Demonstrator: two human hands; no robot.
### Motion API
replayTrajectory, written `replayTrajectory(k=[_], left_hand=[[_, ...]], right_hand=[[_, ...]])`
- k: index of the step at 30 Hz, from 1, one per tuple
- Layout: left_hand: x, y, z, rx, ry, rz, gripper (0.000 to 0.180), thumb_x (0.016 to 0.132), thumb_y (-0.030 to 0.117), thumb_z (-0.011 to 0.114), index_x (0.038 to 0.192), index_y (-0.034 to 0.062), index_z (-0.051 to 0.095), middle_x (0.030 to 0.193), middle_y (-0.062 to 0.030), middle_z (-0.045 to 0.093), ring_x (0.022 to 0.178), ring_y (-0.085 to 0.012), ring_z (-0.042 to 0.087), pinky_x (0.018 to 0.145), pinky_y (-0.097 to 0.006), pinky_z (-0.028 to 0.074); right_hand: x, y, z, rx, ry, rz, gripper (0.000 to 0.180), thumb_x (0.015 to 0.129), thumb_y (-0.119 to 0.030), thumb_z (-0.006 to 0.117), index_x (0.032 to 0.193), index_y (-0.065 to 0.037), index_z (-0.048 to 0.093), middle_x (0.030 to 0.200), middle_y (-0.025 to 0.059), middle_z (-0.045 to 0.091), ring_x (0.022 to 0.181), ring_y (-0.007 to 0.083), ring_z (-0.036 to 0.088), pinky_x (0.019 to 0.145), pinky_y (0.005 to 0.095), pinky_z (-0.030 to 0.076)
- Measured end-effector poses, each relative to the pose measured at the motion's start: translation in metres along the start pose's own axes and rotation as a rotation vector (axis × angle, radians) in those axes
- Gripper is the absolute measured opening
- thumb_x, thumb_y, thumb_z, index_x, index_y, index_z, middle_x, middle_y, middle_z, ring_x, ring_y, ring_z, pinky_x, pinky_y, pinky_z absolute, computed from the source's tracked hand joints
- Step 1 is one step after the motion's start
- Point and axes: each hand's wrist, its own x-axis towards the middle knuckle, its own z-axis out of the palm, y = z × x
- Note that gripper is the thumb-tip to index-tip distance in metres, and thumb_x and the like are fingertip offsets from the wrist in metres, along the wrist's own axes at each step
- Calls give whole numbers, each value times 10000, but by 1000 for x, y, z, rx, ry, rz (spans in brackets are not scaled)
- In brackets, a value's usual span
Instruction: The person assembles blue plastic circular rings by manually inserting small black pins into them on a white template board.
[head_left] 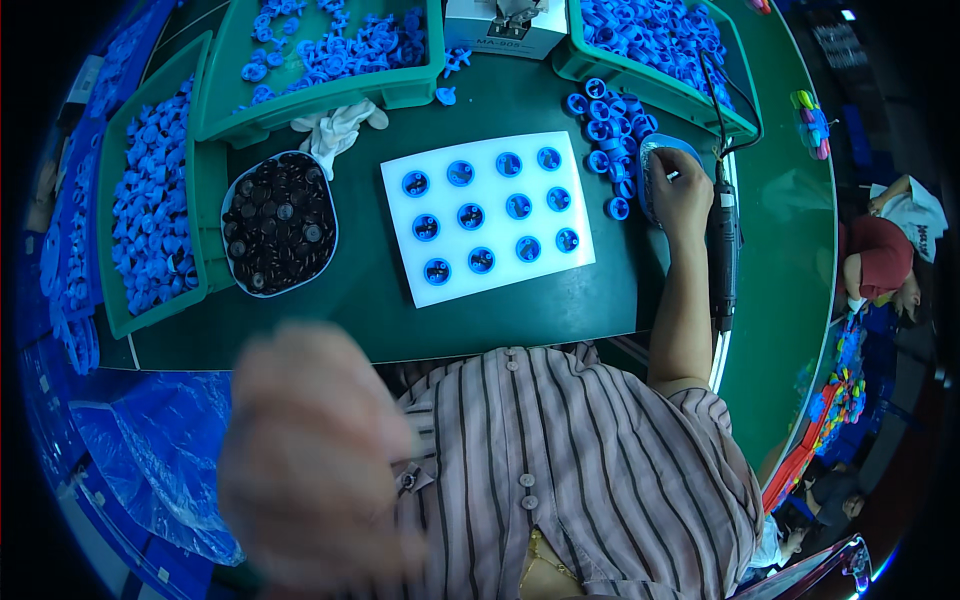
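Note:
A white block (pixel 493 240) lies mid-table, with rows of round blue plastic parts (pixel 470 216) seated in its holes; small dark and metallic bits show inside them. At its right, my right hand (pixel 682 195) reaches into a small pale-rimmed tray (pixel 680 143) of tiny silvery pieces. Its thumb and fingertips are pinched together, and what they hold is too small to make out. Low in the view, off the table's near edge, my left hand (pixel 310 440) is raised and smeared by motion, so its fingers and anything in them cannot be read.
Loose blue rings (pixel 617 208) lie between block and tray. A black electric screwdriver (pixel 724 250) stands right of my arm. Green bins (pixel 320 112) of blue parts line the back and left. A bowl of dark discs (pixel 280 225), white gloves (pixel 340 130) and a box (pixel 505 30) sit nearby.

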Motion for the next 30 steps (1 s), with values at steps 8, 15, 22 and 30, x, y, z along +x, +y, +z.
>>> replayTrajectory(k=[8, 15, 22, 30], left_hand=[[3, 58, 18, 206, 145, -135, 190, 859, 214, 629, 969, 81, 706, 839, -67, 678, 763, -292, 605, 730, -435, 489], [-22, 14, -35, 259, -43, -172, 144, 891, 111, 564, 892, 4, 661, 825, -125, 647, 745, -265, 606, 707, -393, 493], [-36, -79, -49, 812, 76, -631, 104, 852, 65, 659, 937, 8, 678, 829, -96, 627, 757, -219, 579, 715, -337, 478], [-60, -106, -94, 1308, -282, -665, 296, 806, 161, 737, 1089, 99, 675, 901, -86, 613, 858, -270, 604, 761, -399, 469]], right_hand=[[0, -3, 1, 47, 27, -24, 104, 811, -156, 715, 865, -67, 722, 811, 100, 698, 737, 265, 688, 690, 356, 527], [1, -3, 3, 96, 63, -84, 111, 817, -136, 718, 899, -64, 741, 850, 113, 718, 759, 262, 702, 705, 343, 536], [0, 8, 3, 64, -10, -41, 133, 814, -152, 735, 918, -69, 744, 896, 110, 720, 783, 257, 699, 723, 339, 535], [0, 6, -9, -42, -101, -43, 138, 817, -193, 736, 865, -64, 743, 859, 90, 697, 788, 258, 678, 712, 351, 516]])
